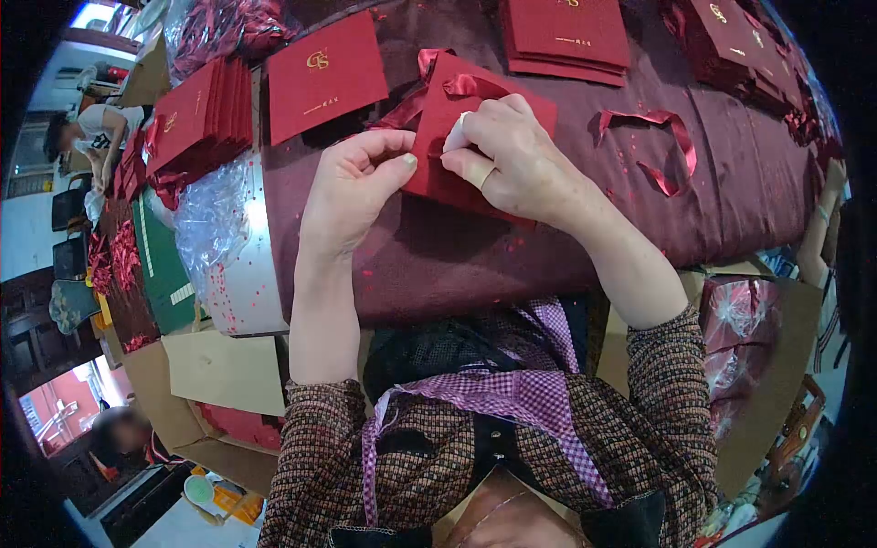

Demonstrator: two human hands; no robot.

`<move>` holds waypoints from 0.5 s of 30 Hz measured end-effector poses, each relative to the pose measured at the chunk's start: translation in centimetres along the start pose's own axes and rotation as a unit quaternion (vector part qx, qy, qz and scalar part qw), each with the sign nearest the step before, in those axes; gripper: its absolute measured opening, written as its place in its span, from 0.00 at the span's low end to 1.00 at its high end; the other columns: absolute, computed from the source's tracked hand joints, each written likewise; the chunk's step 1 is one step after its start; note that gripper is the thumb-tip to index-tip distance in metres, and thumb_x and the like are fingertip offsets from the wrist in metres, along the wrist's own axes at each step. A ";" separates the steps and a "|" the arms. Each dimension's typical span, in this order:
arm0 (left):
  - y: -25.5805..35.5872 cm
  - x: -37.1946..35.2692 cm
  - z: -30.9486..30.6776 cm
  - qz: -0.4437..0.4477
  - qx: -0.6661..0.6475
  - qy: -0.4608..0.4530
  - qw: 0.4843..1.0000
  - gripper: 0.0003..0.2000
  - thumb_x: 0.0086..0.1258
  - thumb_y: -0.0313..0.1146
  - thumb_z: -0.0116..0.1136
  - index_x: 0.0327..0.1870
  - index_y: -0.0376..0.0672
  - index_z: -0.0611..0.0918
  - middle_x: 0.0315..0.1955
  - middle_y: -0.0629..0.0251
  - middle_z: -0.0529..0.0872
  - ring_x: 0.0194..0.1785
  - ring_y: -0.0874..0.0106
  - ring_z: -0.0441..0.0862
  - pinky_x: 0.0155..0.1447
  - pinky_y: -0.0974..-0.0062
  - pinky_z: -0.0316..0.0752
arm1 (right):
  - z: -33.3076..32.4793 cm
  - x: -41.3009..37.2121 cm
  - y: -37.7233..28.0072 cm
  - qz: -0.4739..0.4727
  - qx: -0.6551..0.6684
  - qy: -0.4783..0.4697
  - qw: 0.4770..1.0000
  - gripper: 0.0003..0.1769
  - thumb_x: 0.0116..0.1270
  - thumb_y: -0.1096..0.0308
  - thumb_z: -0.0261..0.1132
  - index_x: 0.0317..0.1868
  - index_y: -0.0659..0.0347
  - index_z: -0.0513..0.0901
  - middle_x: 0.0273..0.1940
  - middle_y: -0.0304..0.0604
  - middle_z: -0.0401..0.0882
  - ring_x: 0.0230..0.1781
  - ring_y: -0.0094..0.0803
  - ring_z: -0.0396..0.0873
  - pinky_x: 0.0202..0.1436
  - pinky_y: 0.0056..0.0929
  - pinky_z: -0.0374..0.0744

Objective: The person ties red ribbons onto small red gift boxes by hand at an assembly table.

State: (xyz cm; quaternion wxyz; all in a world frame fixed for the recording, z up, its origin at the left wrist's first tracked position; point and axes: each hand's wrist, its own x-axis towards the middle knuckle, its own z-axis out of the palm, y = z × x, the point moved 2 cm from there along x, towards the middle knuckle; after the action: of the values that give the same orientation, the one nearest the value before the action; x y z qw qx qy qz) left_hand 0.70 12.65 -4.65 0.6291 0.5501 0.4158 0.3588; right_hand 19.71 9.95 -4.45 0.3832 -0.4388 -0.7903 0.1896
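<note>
Both my hands are at a red paper bag (525,137) that lies tilted on the dark red cloth. My left hand (356,183) pinches the bag's left edge between thumb and fingertips. Over the bag's face, my right hand (512,160) has its fingers bent together around something small that I cannot make out, with a white covering on one fingertip. A red ribbon (470,86) loops across the top of the bag, and more ribbon runs out on its left. Another loose red ribbon (681,151) curves on the cloth to the right.
A flat red bag (326,78) and a row of upright bags (196,123) stand at left. Stacked bags (566,36) lie at the back, others (744,50) at back right. Clear plastic (215,215) is at the left edge. Open cartons (228,370) flank my body. Two people are farther left.
</note>
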 end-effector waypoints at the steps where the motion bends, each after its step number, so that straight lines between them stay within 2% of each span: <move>1: 0.0 -0.1 0.1 -0.004 0.002 0.007 1.000 0.10 0.64 0.22 0.59 0.45 0.31 0.83 0.36 0.70 0.84 0.37 0.84 0.77 0.43 0.86 0.73 | 0.0 0.0 0.0 0.001 0.005 0.007 1.000 0.05 0.60 0.68 0.63 0.28 0.59 0.79 0.26 0.42 0.78 0.35 0.41 0.76 0.50 0.38 0.67; 4: -0.1 -0.1 0.3 0.000 0.007 0.004 1.000 0.10 0.63 0.21 0.60 0.45 0.32 0.83 0.35 0.70 0.84 0.37 0.85 0.77 0.43 0.85 0.73 | 0.2 -0.2 0.1 -0.001 0.006 0.026 1.000 0.04 0.57 0.72 0.66 0.29 0.59 0.78 0.26 0.41 0.74 0.32 0.39 0.73 0.47 0.35 0.68; 9: -0.3 -0.2 1.0 0.013 0.038 -0.005 0.999 0.10 0.63 0.21 0.60 0.45 0.31 0.83 0.35 0.71 0.83 0.37 0.84 0.76 0.43 0.85 0.72 | 0.1 -0.2 0.1 0.032 0.004 0.000 0.999 0.05 0.55 0.72 0.65 0.27 0.60 0.77 0.24 0.43 0.74 0.31 0.41 0.74 0.46 0.35 0.69; 11: -0.2 -0.4 1.6 0.052 0.057 -0.009 0.997 0.09 0.64 0.21 0.59 0.44 0.31 0.83 0.35 0.70 0.84 0.37 0.84 0.76 0.42 0.85 0.72 | 0.0 -0.2 -0.2 0.037 0.004 -0.004 0.999 0.05 0.55 0.72 0.65 0.26 0.60 0.76 0.24 0.43 0.75 0.31 0.41 0.74 0.45 0.36 0.69; 12: -0.3 -0.4 1.8 0.051 0.057 -0.009 0.997 0.09 0.64 0.21 0.59 0.44 0.31 0.83 0.35 0.70 0.84 0.37 0.84 0.76 0.42 0.85 0.72 | 0.0 -0.2 -0.5 0.020 -0.035 0.006 0.999 0.06 0.54 0.73 0.65 0.26 0.61 0.75 0.24 0.43 0.74 0.31 0.41 0.74 0.45 0.36 0.69; 14: -0.2 -0.4 2.0 0.075 0.144 0.014 0.987 0.08 0.64 0.20 0.57 0.43 0.32 0.83 0.35 0.69 0.84 0.37 0.83 0.76 0.42 0.84 0.72 | 0.2 -0.3 -0.9 0.003 -0.073 0.016 0.997 0.06 0.53 0.74 0.65 0.25 0.61 0.74 0.24 0.43 0.74 0.30 0.42 0.74 0.44 0.36 0.69; 15: -0.4 -0.3 2.0 0.074 0.144 0.014 0.987 0.08 0.64 0.20 0.57 0.43 0.32 0.83 0.35 0.69 0.84 0.37 0.83 0.76 0.42 0.84 0.72 | 0.4 -0.4 -1.2 -0.035 -0.126 0.040 0.991 0.07 0.52 0.75 0.64 0.25 0.61 0.72 0.24 0.43 0.74 0.30 0.42 0.74 0.43 0.37 0.68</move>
State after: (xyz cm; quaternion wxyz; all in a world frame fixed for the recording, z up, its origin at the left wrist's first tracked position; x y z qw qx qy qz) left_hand 2.40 11.50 -4.88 0.5089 0.6595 0.4297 0.3485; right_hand 18.90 8.98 -4.08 0.3627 -0.4628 -0.8068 0.0571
